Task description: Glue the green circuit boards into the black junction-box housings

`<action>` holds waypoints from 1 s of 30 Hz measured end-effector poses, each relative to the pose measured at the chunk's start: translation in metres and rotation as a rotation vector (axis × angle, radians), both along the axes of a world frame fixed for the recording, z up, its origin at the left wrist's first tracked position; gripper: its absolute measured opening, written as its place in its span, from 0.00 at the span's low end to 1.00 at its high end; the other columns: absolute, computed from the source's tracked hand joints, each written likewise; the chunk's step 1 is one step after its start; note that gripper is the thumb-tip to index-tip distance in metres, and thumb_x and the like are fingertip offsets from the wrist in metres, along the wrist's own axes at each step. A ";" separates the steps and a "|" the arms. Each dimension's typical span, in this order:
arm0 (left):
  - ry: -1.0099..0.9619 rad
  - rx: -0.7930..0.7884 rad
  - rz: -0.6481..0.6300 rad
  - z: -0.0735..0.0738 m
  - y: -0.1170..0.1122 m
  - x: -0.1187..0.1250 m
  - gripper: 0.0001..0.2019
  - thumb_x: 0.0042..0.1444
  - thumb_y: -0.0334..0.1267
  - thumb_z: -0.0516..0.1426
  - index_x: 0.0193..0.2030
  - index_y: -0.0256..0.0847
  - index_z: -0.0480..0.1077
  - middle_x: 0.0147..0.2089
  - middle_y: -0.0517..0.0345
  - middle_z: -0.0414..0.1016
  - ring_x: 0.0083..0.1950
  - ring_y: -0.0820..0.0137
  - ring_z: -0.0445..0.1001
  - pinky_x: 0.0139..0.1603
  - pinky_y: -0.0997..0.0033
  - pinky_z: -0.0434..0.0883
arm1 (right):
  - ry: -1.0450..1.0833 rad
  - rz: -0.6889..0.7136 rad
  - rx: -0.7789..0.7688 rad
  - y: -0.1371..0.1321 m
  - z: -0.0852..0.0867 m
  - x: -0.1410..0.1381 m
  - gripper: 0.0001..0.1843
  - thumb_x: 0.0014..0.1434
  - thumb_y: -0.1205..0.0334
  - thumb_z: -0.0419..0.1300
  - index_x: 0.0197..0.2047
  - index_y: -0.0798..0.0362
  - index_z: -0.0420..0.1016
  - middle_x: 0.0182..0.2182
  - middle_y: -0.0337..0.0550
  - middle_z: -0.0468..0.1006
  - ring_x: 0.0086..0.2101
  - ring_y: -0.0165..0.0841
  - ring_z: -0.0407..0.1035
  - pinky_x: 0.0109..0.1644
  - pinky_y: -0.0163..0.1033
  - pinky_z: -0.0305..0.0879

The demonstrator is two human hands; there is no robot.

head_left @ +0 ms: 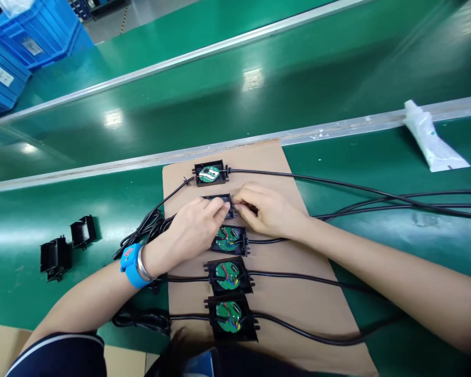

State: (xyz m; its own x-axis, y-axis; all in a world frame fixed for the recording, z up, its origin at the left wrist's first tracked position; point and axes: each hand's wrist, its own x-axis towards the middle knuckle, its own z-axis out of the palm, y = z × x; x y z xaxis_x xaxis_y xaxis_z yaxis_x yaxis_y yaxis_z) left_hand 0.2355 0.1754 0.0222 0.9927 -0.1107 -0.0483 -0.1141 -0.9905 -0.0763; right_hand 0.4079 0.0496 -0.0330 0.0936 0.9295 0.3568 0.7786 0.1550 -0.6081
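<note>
Green bench (357,157) carries cardboard sheet (282,293), black housings (55,256), white tube (432,139).

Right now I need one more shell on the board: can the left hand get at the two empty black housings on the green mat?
Probably yes. The left hand, pinching the second black box with the right hand, has the empty housings on its side on green mat; only low cables between.

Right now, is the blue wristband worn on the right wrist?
No, the blue rubber wristband circles the wrist of the left hand.
</note>
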 end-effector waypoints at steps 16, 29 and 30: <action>0.022 -0.043 -0.031 0.005 0.004 -0.003 0.24 0.56 0.27 0.55 0.61 0.31 0.67 0.49 0.48 0.74 0.46 0.62 0.73 0.52 0.59 0.70 | 0.019 0.078 0.015 -0.002 0.001 0.007 0.11 0.65 0.65 0.50 0.35 0.55 0.72 0.31 0.46 0.75 0.33 0.33 0.67 0.39 0.39 0.66; -0.053 -0.448 0.675 0.010 0.083 -0.003 0.04 0.63 0.35 0.53 0.38 0.39 0.68 0.33 0.55 0.74 0.35 0.67 0.72 0.38 0.67 0.69 | -0.096 -0.130 -0.064 0.035 0.012 0.047 0.17 0.64 0.65 0.49 0.53 0.59 0.70 0.41 0.53 0.80 0.42 0.40 0.75 0.45 0.48 0.71; -0.060 -0.506 0.694 0.016 0.081 -0.004 0.06 0.65 0.35 0.51 0.37 0.40 0.68 0.31 0.58 0.75 0.32 0.69 0.72 0.35 0.69 0.67 | -0.103 -0.125 -0.060 0.031 0.019 0.044 0.18 0.65 0.65 0.47 0.54 0.58 0.70 0.43 0.54 0.80 0.42 0.40 0.76 0.45 0.46 0.72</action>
State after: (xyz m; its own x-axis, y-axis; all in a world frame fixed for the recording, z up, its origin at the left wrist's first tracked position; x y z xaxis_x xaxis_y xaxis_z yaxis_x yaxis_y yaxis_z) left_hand 0.2312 0.2564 0.0382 0.8429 0.5282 -0.1026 0.5201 -0.7510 0.4068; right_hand 0.4517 0.0808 -0.0138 0.1754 0.9330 0.3143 0.8482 0.0189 -0.5294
